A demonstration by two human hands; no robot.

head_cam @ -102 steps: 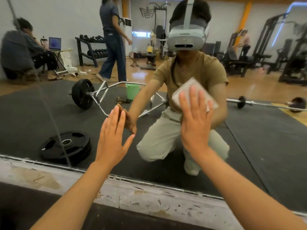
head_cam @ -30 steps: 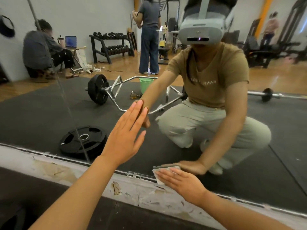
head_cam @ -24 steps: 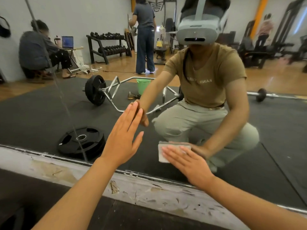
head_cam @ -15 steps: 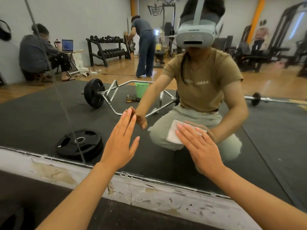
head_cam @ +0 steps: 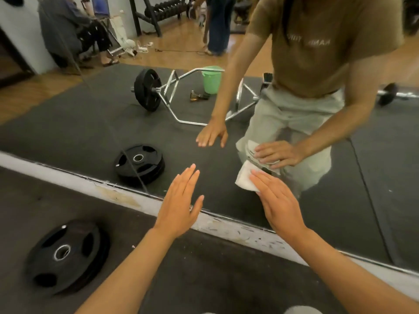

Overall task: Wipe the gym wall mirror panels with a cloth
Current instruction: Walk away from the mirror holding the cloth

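Black weight plate (head_cam: 64, 254) flat on dark rubber floor mat (head_cam: 204, 279), lower left, near a scuffed white baseboard strip (head_cam: 226, 225) w/ peeling paint. In reflection: same plate (head_cam: 140, 163); chrome hex bar (head_cam: 181, 100) w/ black plate loaded on its left end, lying on mat; green bucket (head_cam: 212, 79) behind it, small brown item (head_cam: 196, 96) just beside bucket; dumbbell rack (head_cam: 163, 12) at back on wood floor; seated person (head_cam: 68, 28) top left by a laptop (head_cam: 101, 6); standing person's legs (head_cam: 217, 23) in dark trousers; barbell end (head_cam: 388, 94) far right.
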